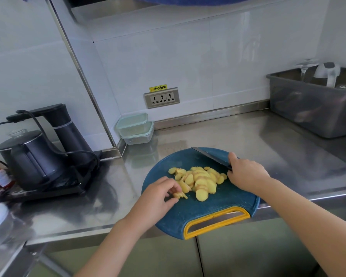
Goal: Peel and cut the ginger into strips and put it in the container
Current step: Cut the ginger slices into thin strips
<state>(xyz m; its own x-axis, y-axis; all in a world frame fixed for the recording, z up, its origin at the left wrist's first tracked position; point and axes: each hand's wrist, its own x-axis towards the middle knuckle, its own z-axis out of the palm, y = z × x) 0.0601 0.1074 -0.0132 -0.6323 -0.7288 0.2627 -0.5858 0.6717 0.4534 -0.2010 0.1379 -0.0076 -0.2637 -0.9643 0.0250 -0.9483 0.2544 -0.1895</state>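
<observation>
Ginger slices [200, 180], peeled, heaped mid cutting board [218, 210]; cutting into strips seems barely begun, and containers [135, 128] beyond the board look unfilled. Left hand [158, 193] pinches a few slices; right hand [247, 172] wraps its fingers [232, 175] round the knife [210, 156].

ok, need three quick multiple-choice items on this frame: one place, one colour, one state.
1. The cutting board has a handle that is: A red; B yellow; C white.
2. The two containers sit: A on the cutting board; B on an overhead shelf; C stacked at the wall corner.
3. The ginger is: A whole, unpeeled; B sliced, on the board; C in a container.
Key: 1 B, a yellow rim rings the grip hole; 2 C, one rests on the other behind the board; 3 B, pale slices lie piled between the left hand and the right hand, which holds the knife.
</observation>
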